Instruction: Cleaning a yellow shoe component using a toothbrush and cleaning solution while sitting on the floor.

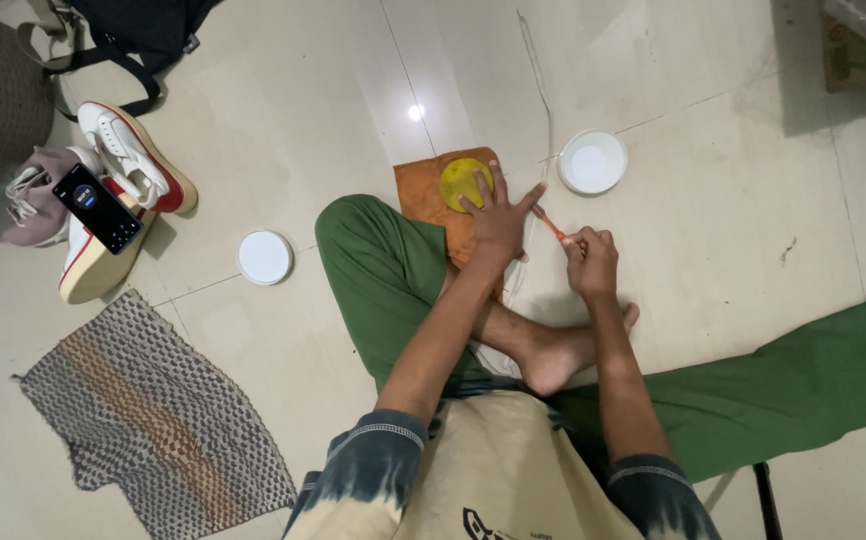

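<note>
I sit on the floor in green trousers with one bare foot tucked in front of me. My left hand [498, 215] rests fingers spread on an orange cloth [421, 195], its fingertips touching a round yellow object [463, 178] that lies on the cloth. My right hand [591, 262] is closed around a thin red stick-like tool [550, 225], whose tip points toward my left hand. A thin pale cord [543, 90] runs along the floor past both hands.
A white round lid [593, 161] lies just right of the cloth, another white lid [265, 257] to the left. Far left are white shoes [128, 160] with a phone [97, 208] on them. A patterned rag [153, 420] lies at lower left, a dark bag [133, 30] at top left.
</note>
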